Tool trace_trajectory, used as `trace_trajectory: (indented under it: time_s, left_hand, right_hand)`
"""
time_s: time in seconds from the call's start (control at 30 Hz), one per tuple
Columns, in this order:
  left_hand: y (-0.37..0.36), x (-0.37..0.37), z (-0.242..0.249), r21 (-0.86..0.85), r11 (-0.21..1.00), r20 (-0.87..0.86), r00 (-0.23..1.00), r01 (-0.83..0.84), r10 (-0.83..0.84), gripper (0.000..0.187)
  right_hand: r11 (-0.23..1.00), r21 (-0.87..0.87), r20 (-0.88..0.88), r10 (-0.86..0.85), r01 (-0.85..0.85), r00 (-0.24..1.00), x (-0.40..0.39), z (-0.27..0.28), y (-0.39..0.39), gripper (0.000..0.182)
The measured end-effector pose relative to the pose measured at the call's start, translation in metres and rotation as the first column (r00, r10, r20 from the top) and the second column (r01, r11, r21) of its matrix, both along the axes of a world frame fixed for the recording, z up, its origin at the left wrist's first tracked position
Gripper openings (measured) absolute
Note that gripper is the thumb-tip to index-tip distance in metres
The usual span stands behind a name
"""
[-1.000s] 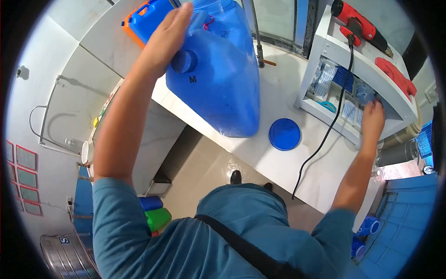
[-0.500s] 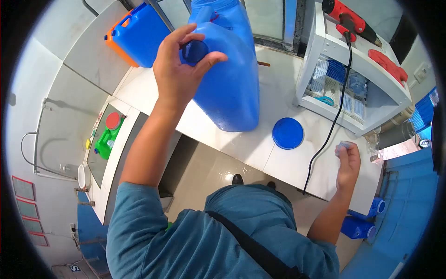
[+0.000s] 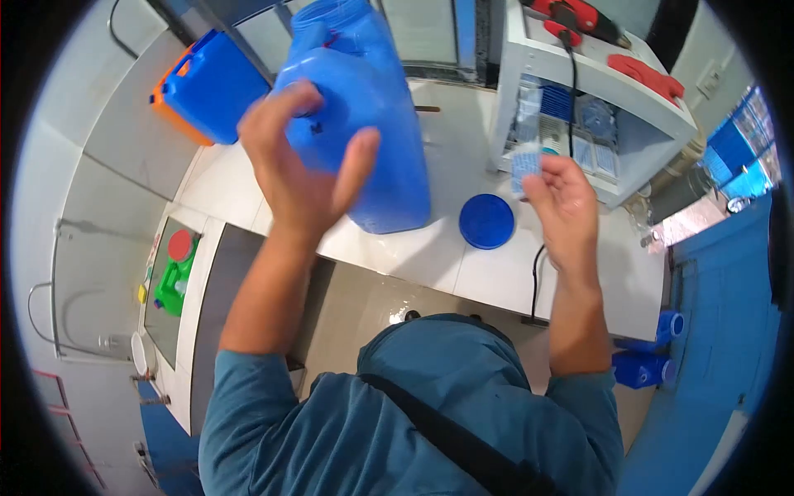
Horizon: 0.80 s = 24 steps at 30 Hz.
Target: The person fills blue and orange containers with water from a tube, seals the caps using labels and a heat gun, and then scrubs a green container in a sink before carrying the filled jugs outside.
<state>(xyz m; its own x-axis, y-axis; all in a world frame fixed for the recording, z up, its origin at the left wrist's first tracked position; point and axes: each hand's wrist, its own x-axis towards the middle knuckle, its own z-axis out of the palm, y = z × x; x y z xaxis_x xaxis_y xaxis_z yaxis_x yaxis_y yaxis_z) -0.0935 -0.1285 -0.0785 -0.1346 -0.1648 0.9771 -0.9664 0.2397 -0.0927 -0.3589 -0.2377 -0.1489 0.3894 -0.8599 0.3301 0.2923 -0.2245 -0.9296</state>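
Observation:
A large translucent blue jerrycan (image 3: pixel 389 157) lies on the white counter in front of me, its wide neck pointing away. My left hand (image 3: pixel 294 165) is over its near left side, thumb and fingers apart and slightly blurred, with nothing visible between them. The dark blue cap it held earlier cannot be made out clearly behind the fingers. On the right, my right hand (image 3: pixel 566 202) pinches a small pale blue and white printed packet (image 3: pixel 526 169) between thumb and fingers. Left of that hand, a round blue lid (image 3: pixel 486 221) rests flat on the counter (image 3: pixel 447 256).
A white shelf unit (image 3: pixel 595 186) holds baskets, with a red heat gun (image 3: pixel 579 21) and red cloth (image 3: pixel 645 76) on top. A black cord (image 3: pixel 536 285) hangs over the counter edge. A blue-and-orange can (image 3: pixel 211 87) stands left; a green container (image 3: pixel 175 277) sits farther left.
My left hand has let go of the dark blue cap and opened, moving slightly down. My right hand has come up and left with the packet, toward the shelf front. The view has shifted.

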Motion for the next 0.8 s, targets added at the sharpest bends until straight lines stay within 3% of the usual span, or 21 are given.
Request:
trace_trajectory:
  time_s: [0.03, 0.07, 0.13, 0.17, 0.23, 0.33, 0.4, 0.43, 0.47, 0.5, 0.53, 0.6, 0.67, 0.73, 0.8]
  left_hand:
    - [0.009, -0.027, -0.006, 0.183, 0.96, -0.166, 0.969, 0.21, -0.181, 0.063]
    - [0.015, -0.047, -0.014, 0.389, 0.879, -0.308, 0.938, 0.277, -0.159, 0.065]
    - [0.006, -0.091, -0.023, 0.304, 0.697, -0.762, 0.605, 0.65, -0.231, 0.052]
    - [0.002, -0.097, -0.026, 0.303, 0.697, -0.762, 0.604, 0.65, -0.232, 0.052]
    - [-0.004, -0.102, -0.035, 0.276, 0.551, -0.917, 0.387, 0.788, -0.095, 0.044]
    - [-0.012, -0.092, -0.043, 0.331, 0.532, -0.908, 0.417, 0.78, -0.046, 0.045]
    - [-0.013, -0.087, -0.04, 0.282, 0.499, -0.938, 0.346, 0.819, -0.037, 0.041]
    - [-0.013, -0.085, -0.035, 0.08, 0.433, -0.993, 0.108, 0.898, -0.04, 0.039]
    - [-0.015, -0.085, -0.032, -0.134, 0.365, -0.991, -0.135, 0.921, -0.024, 0.037]
    - [-0.016, -0.086, -0.039, -0.025, 0.353, -0.999, -0.014, 0.935, -0.033, 0.041]
    - [-0.017, -0.086, -0.046, -0.024, 0.353, -0.999, -0.014, 0.935, -0.029, 0.041]
    - [-0.019, -0.086, -0.055, 0.411, 0.282, -0.889, 0.45, 0.867, -0.087, 0.047]
    - [-0.016, -0.099, -0.052, 0.389, 0.358, -0.869, 0.467, 0.849, -0.165, 0.041]
    - [-0.014, -0.103, -0.054, 0.149, 0.408, -0.977, 0.199, 0.901, -0.082, 0.031]
    - [-0.016, -0.101, -0.052, 0.093, 0.466, -0.99, 0.132, 0.88, -0.051, 0.026]
  right_hand:
    - [0.999, 0.0, 0.028, 0.049, -0.049, 0.998, 0.008, 0.004, 0.001, 0.018]
    - [0.994, -0.001, 0.056, 0.105, -0.105, 0.993, 0.015, 0.007, 0.003, 0.018]
    - [0.994, 0.001, 0.02, 0.112, -0.112, 0.993, 0.027, 0.011, 0.008, 0.018]
    - [0.992, 0.002, -0.01, 0.123, -0.123, 0.992, 0.03, 0.012, 0.01, 0.017]
    - [0.99, 0.009, 0.008, 0.139, -0.139, 0.99, 0.033, 0.009, 0.009, 0.016]
    - [0.99, 0.019, -0.008, 0.141, -0.141, 0.99, 0.027, 0.004, 0.008, 0.015]
    - [0.967, 0.026, 0.158, 0.247, -0.255, 0.956, 0.025, 0.003, 0.01, 0.015]
    - [0.967, 0.027, 0.16, 0.244, -0.252, 0.956, 0.02, 0.006, 0.008, 0.015]
    - [0.899, 0.157, 0.184, 0.381, -0.41, 0.906, 0.013, 0.01, 0.005, 0.015]
    - [0.786, 0.279, 0.228, 0.503, -0.551, 0.834, 0.009, 0.012, 0.004, 0.016]
    - [0.786, 0.282, 0.229, 0.502, -0.551, 0.834, 0.01, 0.009, 0.003, 0.016]
    - [0.809, 0.276, 0.231, 0.469, -0.52, 0.853, 0.019, 0.0, -0.002, 0.017]
    - [0.847, 0.268, 0.195, 0.42, -0.46, 0.886, 0.023, -0.011, -0.002, 0.018]
    - [0.875, 0.259, 0.16, 0.378, -0.408, 0.912, 0.024, -0.015, 0.002, 0.018]
    - [0.943, 0.067, 0.134, 0.315, -0.326, 0.94, 0.023, -0.016, 0.009, 0.021]
